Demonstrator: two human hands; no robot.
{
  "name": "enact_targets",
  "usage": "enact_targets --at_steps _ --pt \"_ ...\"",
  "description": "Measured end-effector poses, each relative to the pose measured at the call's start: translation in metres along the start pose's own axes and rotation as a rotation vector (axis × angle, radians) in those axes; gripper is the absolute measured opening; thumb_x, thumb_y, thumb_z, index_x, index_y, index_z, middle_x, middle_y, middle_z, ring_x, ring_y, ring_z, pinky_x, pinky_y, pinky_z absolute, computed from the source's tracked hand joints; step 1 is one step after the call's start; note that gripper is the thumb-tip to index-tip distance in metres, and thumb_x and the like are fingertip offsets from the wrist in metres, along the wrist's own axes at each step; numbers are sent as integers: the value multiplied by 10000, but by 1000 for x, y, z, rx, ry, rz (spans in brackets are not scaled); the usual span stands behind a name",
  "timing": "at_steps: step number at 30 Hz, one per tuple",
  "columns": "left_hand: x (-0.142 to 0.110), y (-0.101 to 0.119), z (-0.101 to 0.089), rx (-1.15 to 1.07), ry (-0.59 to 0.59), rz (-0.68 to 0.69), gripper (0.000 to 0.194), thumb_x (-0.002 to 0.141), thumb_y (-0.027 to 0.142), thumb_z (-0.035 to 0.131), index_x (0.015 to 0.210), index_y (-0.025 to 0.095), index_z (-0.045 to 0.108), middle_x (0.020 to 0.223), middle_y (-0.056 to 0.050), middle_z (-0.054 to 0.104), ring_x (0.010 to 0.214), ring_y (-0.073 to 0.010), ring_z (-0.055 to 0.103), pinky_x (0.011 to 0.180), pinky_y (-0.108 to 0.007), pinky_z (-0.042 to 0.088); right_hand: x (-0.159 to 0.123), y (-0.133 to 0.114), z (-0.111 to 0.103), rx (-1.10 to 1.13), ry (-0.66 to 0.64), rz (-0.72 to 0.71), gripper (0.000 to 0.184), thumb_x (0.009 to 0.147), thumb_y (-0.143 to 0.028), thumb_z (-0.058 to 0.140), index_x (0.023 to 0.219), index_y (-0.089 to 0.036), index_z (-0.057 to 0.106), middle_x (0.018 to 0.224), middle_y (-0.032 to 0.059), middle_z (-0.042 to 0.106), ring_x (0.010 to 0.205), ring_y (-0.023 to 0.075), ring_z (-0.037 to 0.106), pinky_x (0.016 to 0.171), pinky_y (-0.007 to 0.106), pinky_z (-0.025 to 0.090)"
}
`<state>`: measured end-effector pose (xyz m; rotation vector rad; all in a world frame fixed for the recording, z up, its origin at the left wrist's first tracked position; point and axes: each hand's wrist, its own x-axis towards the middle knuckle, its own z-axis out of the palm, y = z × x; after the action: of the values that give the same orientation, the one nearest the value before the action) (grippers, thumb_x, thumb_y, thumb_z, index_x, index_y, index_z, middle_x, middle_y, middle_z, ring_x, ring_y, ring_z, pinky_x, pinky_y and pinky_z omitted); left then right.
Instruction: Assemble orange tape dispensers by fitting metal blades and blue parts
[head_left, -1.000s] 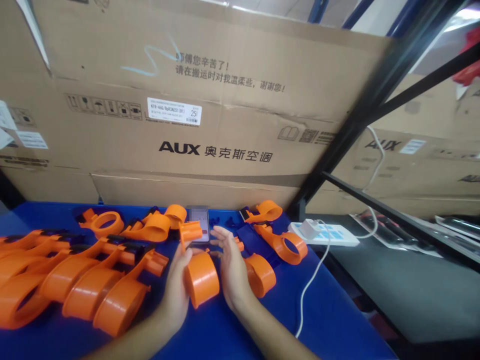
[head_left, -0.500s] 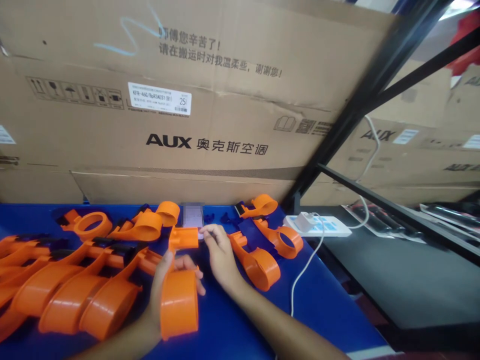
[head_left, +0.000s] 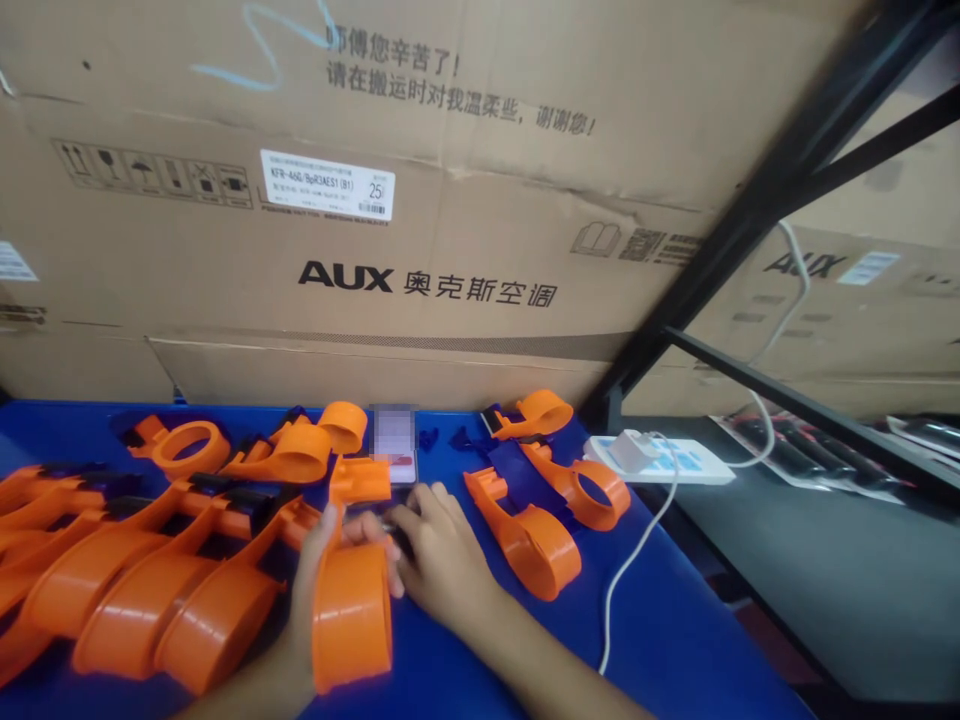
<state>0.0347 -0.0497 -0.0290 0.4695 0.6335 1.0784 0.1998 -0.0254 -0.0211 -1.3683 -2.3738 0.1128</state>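
Observation:
My left hand (head_left: 319, 590) is wrapped round an orange plastic tape dispenser (head_left: 351, 625), its ring toward me and its ribbed head upward. Close beside the left fingertips, my right hand (head_left: 442, 560) has its fingers curled; whatever they pinch, if anything, is hidden. On the left lie several similar dispensers in a row, one being a nearby dispenser (head_left: 221, 620); many carry black end pieces (head_left: 251, 505). To the right of my hands rests another dispenser (head_left: 536, 545) without a visible black piece.
Behind the blue work surface (head_left: 465, 660) stands a large cardboard box (head_left: 450, 230). A phone (head_left: 395, 440) lies at the back. On the right are a white power strip (head_left: 675, 460), its cable (head_left: 637, 570) and a black metal frame (head_left: 720, 250).
My right hand has moved down from the dispenser's head to beside the left fingertips, its fingers curling more. The left hand still holds the dispenser. The view has shifted slightly.

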Motion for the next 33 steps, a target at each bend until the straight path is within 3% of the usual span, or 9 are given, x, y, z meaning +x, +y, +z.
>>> enact_targets --at_steps 6,10,13,15,18,22,29,33 --pt "0 1 1 -74 6 -43 531 787 693 702 743 167 640 683 -68 728 535 -215 700 452 -247 478 1 4 -15 -50 89 37 189 982 -186 532 850 -203 666 931 91 625 847 240 552 791 395 437" --pt "-3 -1 5 -88 76 -6 483 848 646 667 774 168 664 699 -66 743 530 -196 698 459 -239 493 3 8 -29 426 191 204 191 1013 -234 479 862 -218 596 811 36 659 737 198 611 691 327 477" --pt "-4 -6 8 -90 68 7 473 853 628 671 759 164 662 667 -62 732 502 -192 687 445 -235 481 5 8 -37 852 225 292 223 1036 -377 488 893 -229 572 732 -3 658 628 163 610 595 279 478" --pt "-2 -9 8 -92 51 2 476 849 625 680 747 161 661 658 -62 731 496 -191 688 446 -231 471 7 8 -40 989 270 331 251 1010 -444 549 898 -224 594 676 -20 626 597 150 586 580 267 474" --pt "3 -8 1 -61 -27 -39 506 813 651 711 729 153 670 690 -74 752 519 -212 707 478 -253 490 10 7 -44 1068 325 385 274 962 -485 627 934 -213 646 629 -32 584 564 137 537 540 252 444" --pt "10 -4 -10 16 -159 -145 571 753 705 735 723 136 698 721 -111 773 576 -275 743 511 -303 525 12 7 -47 1150 292 393 291 945 -502 642 969 -212 659 662 -21 608 573 141 543 537 257 451" --pt "5 -10 -1 -18 -47 0 539 862 667 637 723 147 675 672 -75 744 486 -209 700 460 -252 477 10 8 -45 1087 290 392 282 965 -489 621 927 -213 660 683 -11 606 600 141 535 527 246 422" --pt "9 -7 -5 -20 -162 -146 554 777 690 717 724 140 678 706 -104 767 544 -267 733 483 -287 508 11 10 -41 1085 259 405 297 978 -492 597 902 -207 637 687 -11 598 594 136 524 516 238 398"
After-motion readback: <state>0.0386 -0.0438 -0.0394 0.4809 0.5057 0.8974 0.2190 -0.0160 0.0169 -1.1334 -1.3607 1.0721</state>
